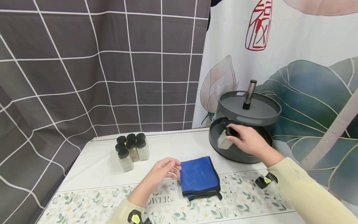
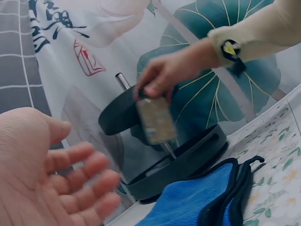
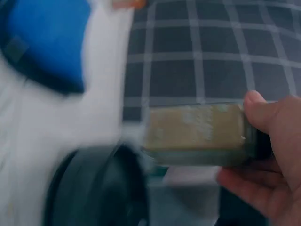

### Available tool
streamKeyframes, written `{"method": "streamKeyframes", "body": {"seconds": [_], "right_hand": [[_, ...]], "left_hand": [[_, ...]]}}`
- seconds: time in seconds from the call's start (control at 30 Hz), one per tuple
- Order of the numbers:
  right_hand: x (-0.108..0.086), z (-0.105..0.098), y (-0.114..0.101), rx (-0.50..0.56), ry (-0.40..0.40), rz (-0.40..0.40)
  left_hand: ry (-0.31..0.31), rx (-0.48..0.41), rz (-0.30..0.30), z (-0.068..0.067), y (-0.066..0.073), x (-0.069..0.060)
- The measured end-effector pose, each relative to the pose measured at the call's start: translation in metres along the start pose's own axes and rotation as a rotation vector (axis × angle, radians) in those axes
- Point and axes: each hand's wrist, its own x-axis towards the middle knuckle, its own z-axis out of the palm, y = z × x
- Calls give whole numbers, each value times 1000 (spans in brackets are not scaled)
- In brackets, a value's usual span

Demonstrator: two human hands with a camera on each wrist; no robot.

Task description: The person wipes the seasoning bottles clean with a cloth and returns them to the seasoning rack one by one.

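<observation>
The right hand [image 1: 247, 139] pinches a square glass jar [image 1: 224, 141] by its black lid, tilted above the lower tier of a dark grey two-tier round tray [image 1: 240, 157]. In the right wrist view the jar [image 3: 195, 134] shows tan contents, with the thumb and fingers [image 3: 249, 188] at its lid end. The left hand [image 1: 165, 169] is held over the surface beside a folded blue cloth [image 1: 198, 175], palm turned up and fingers loosely bent, holding nothing; in the left wrist view its fingers [image 2: 80, 183] are spread apart.
Several black-lidded glass jars [image 1: 131, 151] stand grouped at the left of the white table. The tray's upper tier [image 1: 250, 109] with its metal post [image 1: 250, 95] rises above the lower one. A floral runner [image 1: 98, 203] lies along the front; curtains hang behind.
</observation>
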Motion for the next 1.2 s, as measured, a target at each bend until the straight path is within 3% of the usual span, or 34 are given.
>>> {"method": "streamKeyframes", "body": {"seconds": [0.17,0.33,0.6,0.87,1.2], "right_hand": [[-25,8,34,-202,-4,51],[-37,12,60,-239,-50,95],[-41,23,75,-146,-120,127],[-45,31,83,-56,-123,174],[-49,24,86,45,-119,260]], "left_hand": [[157,-30,39,-5,5,-1],[200,-35,38,-9,9,-1],[231,-40,24,-12,11,-2],[221,-47,23,-15,10,-4],[216,-47,21,-17,12,-4]]}}
